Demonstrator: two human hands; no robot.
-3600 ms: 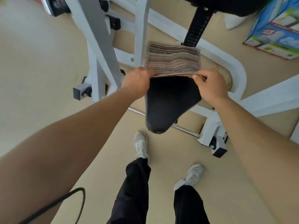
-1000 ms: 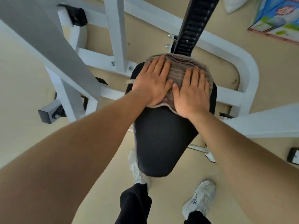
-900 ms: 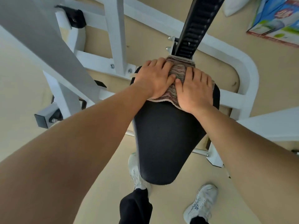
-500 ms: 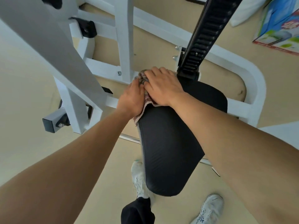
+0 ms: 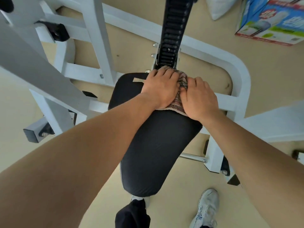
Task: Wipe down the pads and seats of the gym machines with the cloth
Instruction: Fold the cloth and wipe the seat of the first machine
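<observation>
A black padded seat [image 5: 156, 145] of a white gym machine fills the middle of the head view, narrow end toward me. A striped brown cloth [image 5: 180, 94] lies bunched on the seat's wide far end, just below the black notched post [image 5: 172, 30]. My left hand [image 5: 162, 87] presses palm-down on the cloth's left part. My right hand [image 5: 199, 98] presses on its right part, fingers curled into the fabric. Only a strip of cloth shows between and under the hands.
White frame tubes [image 5: 98, 38] rise to the left and curve round the right [image 5: 240, 71] of the seat. A colourful box [image 5: 269, 20] lies on the beige floor at the far right. My white shoes [image 5: 207, 209] stand below the seat's tip.
Half a second ago both hands and the cloth were at the seat's far left corner. They have slid right across the far end, and the hands now lie side by side.
</observation>
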